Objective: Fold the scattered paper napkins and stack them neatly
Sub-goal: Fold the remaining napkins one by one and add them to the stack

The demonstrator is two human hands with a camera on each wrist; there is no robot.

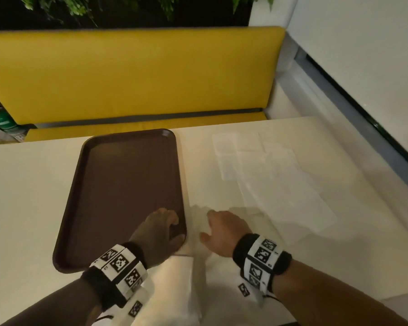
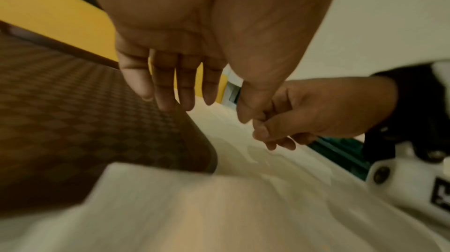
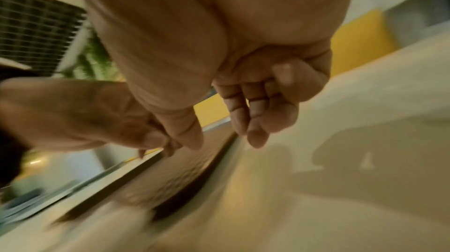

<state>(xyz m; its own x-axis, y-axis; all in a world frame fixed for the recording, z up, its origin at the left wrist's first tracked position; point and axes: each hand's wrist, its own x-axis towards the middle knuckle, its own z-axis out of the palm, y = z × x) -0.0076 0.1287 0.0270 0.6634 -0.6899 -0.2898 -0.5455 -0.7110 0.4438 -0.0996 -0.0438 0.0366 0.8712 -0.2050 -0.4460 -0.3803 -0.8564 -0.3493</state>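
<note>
where napkin meets tray — both hands, fingers loose

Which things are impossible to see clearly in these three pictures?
- Head view: how many napkins overlap; they blend into the pale table.
- Head view: left hand fingertips, curled out of sight at the tray edge.
- Right wrist view: right hand contact with paper, lost to motion blur.

Thin white square paper napkins, unfolded, creased into quarters, lying flat and overlapping, scattered right of brown rectangular plastic tray. One more white napkin rumpled, just beside tray's near right corner. Folded white napkin sheet nearer, partly overlapping tray's near edge.
</note>
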